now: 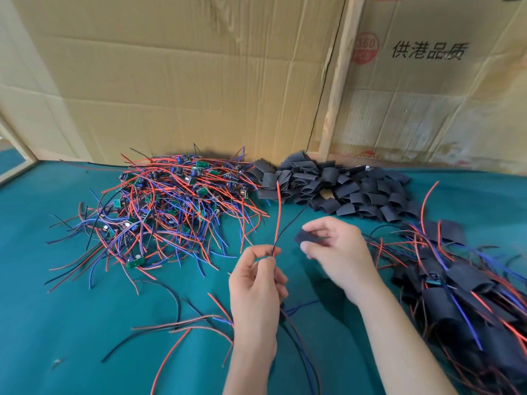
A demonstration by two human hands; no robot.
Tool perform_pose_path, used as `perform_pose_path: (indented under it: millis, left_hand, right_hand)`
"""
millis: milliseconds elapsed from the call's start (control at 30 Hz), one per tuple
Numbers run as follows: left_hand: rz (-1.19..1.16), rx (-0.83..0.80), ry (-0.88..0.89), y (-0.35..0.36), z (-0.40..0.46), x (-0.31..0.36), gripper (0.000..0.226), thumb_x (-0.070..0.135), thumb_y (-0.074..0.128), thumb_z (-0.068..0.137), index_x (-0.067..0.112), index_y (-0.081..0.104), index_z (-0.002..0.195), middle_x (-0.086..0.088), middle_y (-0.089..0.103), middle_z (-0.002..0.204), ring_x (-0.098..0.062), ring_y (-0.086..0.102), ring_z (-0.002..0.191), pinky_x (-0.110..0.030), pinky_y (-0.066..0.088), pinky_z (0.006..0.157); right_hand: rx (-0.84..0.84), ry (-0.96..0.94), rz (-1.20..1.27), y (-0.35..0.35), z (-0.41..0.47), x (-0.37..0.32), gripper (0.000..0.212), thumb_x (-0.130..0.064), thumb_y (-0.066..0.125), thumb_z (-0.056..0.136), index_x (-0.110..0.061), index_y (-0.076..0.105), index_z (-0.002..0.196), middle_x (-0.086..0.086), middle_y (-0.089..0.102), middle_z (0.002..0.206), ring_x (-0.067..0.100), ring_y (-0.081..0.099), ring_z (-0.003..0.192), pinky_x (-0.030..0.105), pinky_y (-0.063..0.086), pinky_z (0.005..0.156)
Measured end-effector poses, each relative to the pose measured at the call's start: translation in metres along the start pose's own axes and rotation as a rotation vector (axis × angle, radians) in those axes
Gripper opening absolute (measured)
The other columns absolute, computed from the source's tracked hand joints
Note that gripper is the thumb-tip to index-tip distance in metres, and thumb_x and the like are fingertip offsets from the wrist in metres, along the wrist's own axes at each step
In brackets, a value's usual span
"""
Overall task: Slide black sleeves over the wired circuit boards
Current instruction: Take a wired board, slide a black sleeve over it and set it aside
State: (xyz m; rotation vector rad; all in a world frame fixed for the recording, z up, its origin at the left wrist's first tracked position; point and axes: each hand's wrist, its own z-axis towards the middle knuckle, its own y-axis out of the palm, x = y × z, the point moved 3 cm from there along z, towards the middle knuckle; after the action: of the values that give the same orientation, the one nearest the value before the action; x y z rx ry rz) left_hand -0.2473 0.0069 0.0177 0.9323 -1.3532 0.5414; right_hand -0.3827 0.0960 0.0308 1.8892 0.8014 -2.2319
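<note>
My left hand (256, 283) pinches a red and a black wire (279, 218) that rise from its fingertips; the board they belong to is hidden inside the hand. More wires trail down below that wrist. My right hand (336, 246) pinches a flat black sleeve (306, 238) just right of the wire tips, apart from them. A tangled heap of green circuit boards with red, blue and black wires (168, 201) lies at the back left. At the back centre sits a pile of loose black sleeves (336, 186).
Sleeved boards with wires (462, 303) lie heaped at the right. Loose wires (182, 323) sprawl on the green cloth (57, 323) at the front left. Cardboard walls (185, 81) and a wooden post (339, 81) close off the back.
</note>
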Motion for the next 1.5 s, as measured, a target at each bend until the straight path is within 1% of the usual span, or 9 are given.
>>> perform_pose_path:
  millis: [67,167,333,533,700,867,1000,1133,1500]
  left_hand:
    - [0.010,-0.006,-0.003,0.001,0.000,0.000,0.036,0.002,0.047,0.095,0.026,0.069,0.080,-0.001,0.054,0.057,-0.013,0.043,0.045,-0.019,0.034,0.043]
    - [0.044,-0.025,0.003,0.002,-0.002,0.001,0.031,0.005,0.049,0.094,0.026,0.069,0.081,-0.001,0.055,0.058,-0.014,0.044,0.046,-0.020,0.035,0.044]
    - [0.102,-0.060,0.010,0.003,-0.003,0.002,0.029,0.006,0.050,0.092,0.026,0.068,0.081,0.001,0.056,0.058,-0.013,0.045,0.046,-0.023,0.035,0.045]
    - [0.123,-0.081,-0.007,0.003,-0.003,0.004,0.031,0.002,0.048,0.092,0.023,0.069,0.082,0.001,0.055,0.057,-0.014,0.045,0.046,-0.022,0.034,0.045]
    - [0.123,-0.085,-0.008,0.003,-0.004,0.004,0.033,0.002,0.048,0.093,0.023,0.069,0.081,0.001,0.055,0.057,-0.013,0.046,0.046,-0.021,0.035,0.045]
    - [0.119,-0.078,-0.007,0.003,-0.003,0.005,0.034,0.002,0.048,0.093,0.025,0.069,0.080,0.001,0.055,0.056,-0.013,0.045,0.045,-0.022,0.034,0.045]
    - [0.129,-0.073,-0.009,0.002,-0.003,0.005,0.033,0.001,0.048,0.093,0.024,0.069,0.080,0.000,0.055,0.056,-0.014,0.045,0.045,-0.022,0.035,0.046]
    - [0.153,-0.075,-0.006,0.003,-0.004,0.005,0.031,0.000,0.047,0.092,0.020,0.069,0.082,0.001,0.055,0.056,-0.014,0.045,0.045,-0.021,0.035,0.045]
    - [0.197,-0.083,0.018,0.005,-0.006,0.004,0.026,0.000,0.051,0.090,0.016,0.071,0.081,-0.002,0.055,0.054,-0.015,0.045,0.040,-0.019,0.034,0.040]
  right_hand:
    - [0.033,0.064,0.333,-0.011,0.002,0.001,0.032,0.011,0.070,0.086,-0.015,0.074,0.104,0.008,0.075,0.092,0.020,0.071,0.070,0.038,0.061,0.080]
    - [0.021,0.108,0.749,-0.020,0.002,-0.004,0.028,0.015,0.063,0.090,-0.003,0.073,0.110,0.013,0.065,0.090,0.030,0.072,0.080,0.034,0.061,0.080]
    - [-0.032,0.132,1.115,-0.022,0.004,-0.015,0.014,0.010,0.052,0.098,0.003,0.063,0.100,0.019,0.072,0.094,0.040,0.073,0.104,0.040,0.062,0.084]
    - [-0.118,0.134,1.232,-0.018,0.001,-0.023,0.010,0.003,0.059,0.092,-0.004,0.062,0.084,0.015,0.070,0.093,0.041,0.069,0.114,0.050,0.061,0.087]
    - [-0.100,0.143,1.250,-0.015,0.000,-0.024,0.013,0.002,0.056,0.096,-0.007,0.054,0.086,0.013,0.065,0.091,0.040,0.070,0.113,0.047,0.061,0.088]
    - [-0.041,0.162,1.252,-0.018,0.000,-0.021,0.016,0.003,0.053,0.101,-0.006,0.055,0.087,0.016,0.069,0.090,0.039,0.071,0.111,0.043,0.061,0.089]
    - [-0.107,0.130,1.160,-0.012,-0.003,-0.026,0.007,-0.001,0.060,0.092,-0.004,0.056,0.087,0.020,0.069,0.100,0.038,0.070,0.115,0.044,0.059,0.094]
    - [-0.132,0.105,1.158,-0.007,-0.006,-0.033,0.013,-0.004,0.063,0.084,-0.004,0.056,0.094,0.021,0.066,0.103,0.038,0.070,0.114,0.043,0.059,0.095]
    - [-0.067,-0.043,1.083,-0.010,-0.006,-0.054,0.008,0.004,0.056,0.096,-0.004,0.054,0.099,0.023,0.064,0.103,0.040,0.070,0.114,0.043,0.058,0.096]
